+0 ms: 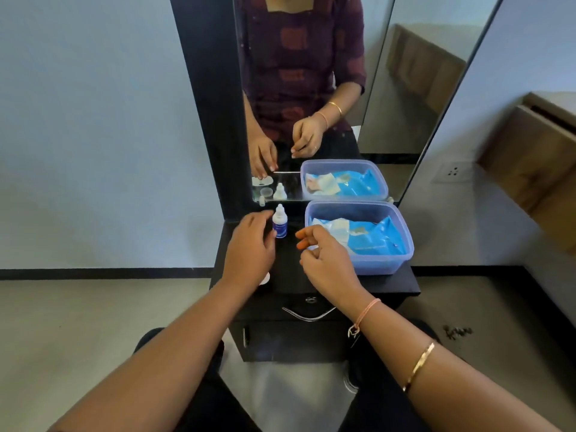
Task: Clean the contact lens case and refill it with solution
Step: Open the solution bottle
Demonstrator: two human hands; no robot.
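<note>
Home bedroom or dressing corner: tall mirror [311, 88] over small black dressing unit [311, 307] with drawer, wall socket [452, 173], wooden furniture [536, 157] alongside.

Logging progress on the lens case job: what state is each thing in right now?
Solution bottle: upright, cap seemingly on.
Plastic tub: lidless, holding blue and white packets.
Drawer: closed.
Left hand: fingers relaxed, beside the bottle.
Right hand: fingers curled; contents unclear.
</note>
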